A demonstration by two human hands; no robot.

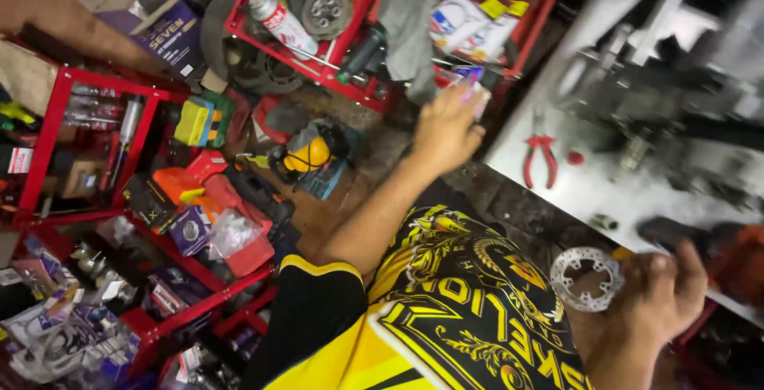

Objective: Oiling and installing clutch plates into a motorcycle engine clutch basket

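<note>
My left hand [446, 129] is stretched out towards the red tool tray [318, 68] and is closed around a small purple and white packet [477, 91]. At the lower right, my right hand [664, 294] grips a silver perforated brake disc [587, 278] by its edge, just in front of the white workbench [589, 191]. I wear a yellow and black jersey [469, 318]. The picture is blurred on the right side.
Red-handled pliers [539, 159] lie on the white workbench beside a blurred grey engine assembly [676, 95]. Red metal shelves [48, 135] at the left hold boxes and parts. A spray can [280, 22], a grey rag [406, 20] and a yellow power tool [309, 154] lie around.
</note>
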